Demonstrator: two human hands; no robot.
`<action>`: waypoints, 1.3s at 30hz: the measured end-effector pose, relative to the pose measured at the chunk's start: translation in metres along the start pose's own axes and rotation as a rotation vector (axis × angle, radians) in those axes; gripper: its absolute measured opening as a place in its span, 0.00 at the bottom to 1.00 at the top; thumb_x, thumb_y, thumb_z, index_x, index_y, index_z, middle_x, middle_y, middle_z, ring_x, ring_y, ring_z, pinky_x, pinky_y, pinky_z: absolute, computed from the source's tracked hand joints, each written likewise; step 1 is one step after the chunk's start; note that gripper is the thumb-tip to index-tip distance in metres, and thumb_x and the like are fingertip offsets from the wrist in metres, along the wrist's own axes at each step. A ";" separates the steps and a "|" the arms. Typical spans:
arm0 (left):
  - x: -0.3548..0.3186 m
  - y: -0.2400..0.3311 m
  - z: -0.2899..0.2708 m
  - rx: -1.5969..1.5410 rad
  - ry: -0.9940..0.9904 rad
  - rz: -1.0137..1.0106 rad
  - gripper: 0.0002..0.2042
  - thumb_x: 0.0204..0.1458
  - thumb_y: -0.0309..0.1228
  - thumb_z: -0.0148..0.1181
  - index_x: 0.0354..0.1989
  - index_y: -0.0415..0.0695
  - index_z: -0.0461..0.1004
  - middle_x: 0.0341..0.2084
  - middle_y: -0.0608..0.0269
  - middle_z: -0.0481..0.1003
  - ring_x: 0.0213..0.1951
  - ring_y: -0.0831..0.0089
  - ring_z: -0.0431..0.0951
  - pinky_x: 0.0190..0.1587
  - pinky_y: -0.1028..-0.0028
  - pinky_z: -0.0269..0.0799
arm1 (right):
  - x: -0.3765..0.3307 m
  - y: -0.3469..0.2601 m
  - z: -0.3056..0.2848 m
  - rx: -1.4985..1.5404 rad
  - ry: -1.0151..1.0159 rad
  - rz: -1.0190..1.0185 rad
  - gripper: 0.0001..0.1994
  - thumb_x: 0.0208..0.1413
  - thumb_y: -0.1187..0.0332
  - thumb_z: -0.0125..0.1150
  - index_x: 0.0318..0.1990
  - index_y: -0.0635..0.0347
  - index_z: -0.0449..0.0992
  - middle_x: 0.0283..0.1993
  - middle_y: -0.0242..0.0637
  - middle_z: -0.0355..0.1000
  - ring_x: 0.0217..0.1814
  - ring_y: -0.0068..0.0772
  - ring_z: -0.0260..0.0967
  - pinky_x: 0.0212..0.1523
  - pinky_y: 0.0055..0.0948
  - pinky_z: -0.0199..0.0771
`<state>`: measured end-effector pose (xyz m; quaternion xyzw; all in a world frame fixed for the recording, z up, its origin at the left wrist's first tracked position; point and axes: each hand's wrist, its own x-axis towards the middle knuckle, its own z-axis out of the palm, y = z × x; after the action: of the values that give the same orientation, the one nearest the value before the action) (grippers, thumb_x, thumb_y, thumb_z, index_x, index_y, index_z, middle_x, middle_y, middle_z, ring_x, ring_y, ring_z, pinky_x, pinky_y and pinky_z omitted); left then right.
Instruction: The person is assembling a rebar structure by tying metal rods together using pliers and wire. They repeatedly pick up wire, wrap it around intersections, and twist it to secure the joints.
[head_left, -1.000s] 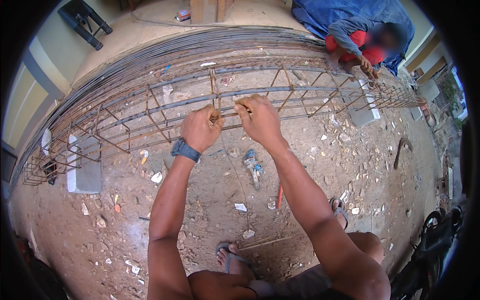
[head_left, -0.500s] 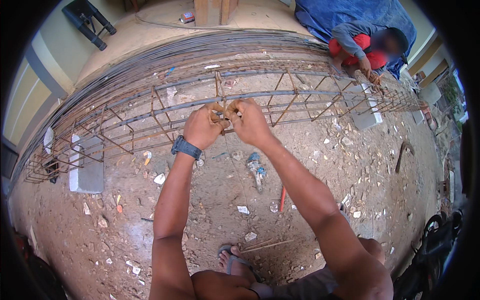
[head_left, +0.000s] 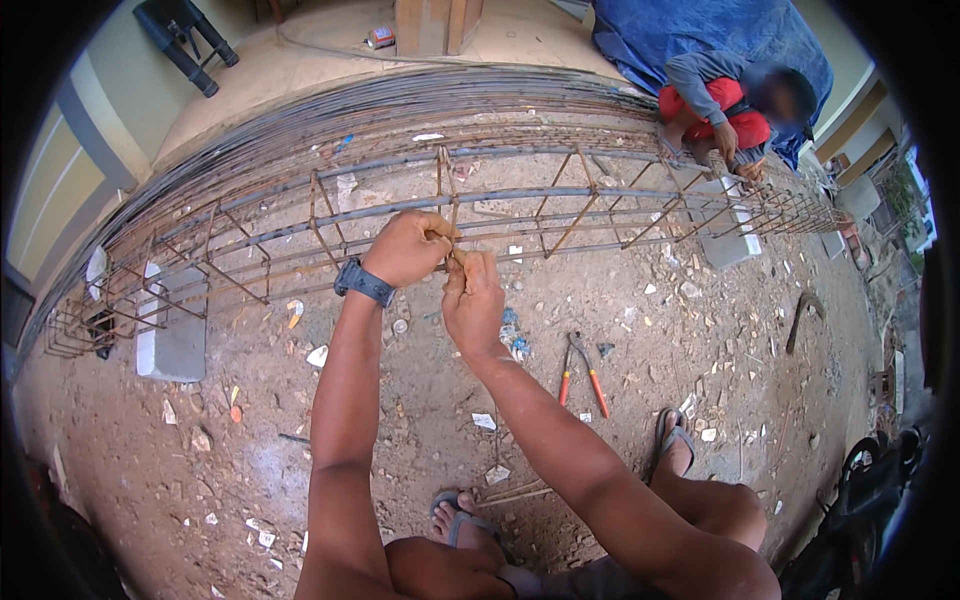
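A long rebar cage (head_left: 560, 192) of grey bars and rusty stirrups runs left to right before me. At its near side, below a stirrup (head_left: 440, 170) around the middle, both my hands are closed in a pinch. My left hand (head_left: 408, 248), with a dark watch on the wrist, has its fingertips against the bars. Just below and to the right, my right hand (head_left: 474, 302) pinches with fingers pointing up. Between them is a thin tie wire, mostly hidden by the fingers. Pincers with red-orange handles (head_left: 582, 372) lie on the ground to the right.
Pale blocks (head_left: 172, 345) (head_left: 732, 235) support the cage. Long loose bars (head_left: 400, 92) lie behind it. A co-worker (head_left: 725, 100) crouches at the cage's far right end before a blue tarp (head_left: 690, 30). A curved dark rod (head_left: 803, 320) and rubble litter the dirt.
My right hand has dropped below the left and turned fingers-up; the left has barely moved. The thin wire hanging beneath them no longer shows. My right forearm has uncovered the pincers and covered much of the blue scrap.
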<state>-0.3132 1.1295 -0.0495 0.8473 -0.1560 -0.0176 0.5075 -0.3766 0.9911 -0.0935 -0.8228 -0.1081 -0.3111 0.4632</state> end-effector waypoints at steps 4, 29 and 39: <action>-0.002 0.011 -0.002 0.074 0.045 -0.093 0.11 0.50 0.26 0.57 0.38 0.36 0.82 0.32 0.53 0.81 0.32 0.68 0.81 0.38 0.71 0.76 | 0.014 -0.024 -0.025 -0.370 -0.339 -0.030 0.07 0.59 0.71 0.57 0.43 0.61 0.72 0.43 0.48 0.68 0.31 0.56 0.76 0.28 0.49 0.76; -0.006 0.008 -0.016 0.065 -0.062 0.130 0.08 0.51 0.24 0.61 0.38 0.36 0.81 0.27 0.46 0.79 0.27 0.64 0.79 0.35 0.67 0.73 | 0.056 -0.061 -0.031 -0.758 -0.658 -0.070 0.08 0.53 0.73 0.58 0.37 0.67 0.79 0.44 0.50 0.72 0.37 0.44 0.81 0.30 0.37 0.82; -0.007 -0.001 -0.006 0.039 -0.030 0.193 0.09 0.51 0.23 0.63 0.40 0.33 0.81 0.29 0.49 0.81 0.29 0.69 0.80 0.37 0.71 0.74 | 0.048 -0.028 -0.045 -0.557 -0.527 -0.039 0.07 0.52 0.72 0.58 0.34 0.66 0.78 0.38 0.47 0.75 0.37 0.49 0.79 0.37 0.45 0.77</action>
<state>-0.3180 1.1372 -0.0485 0.8376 -0.2451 0.0218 0.4878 -0.3705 0.9636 -0.0277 -0.9667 -0.1503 -0.1152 0.1723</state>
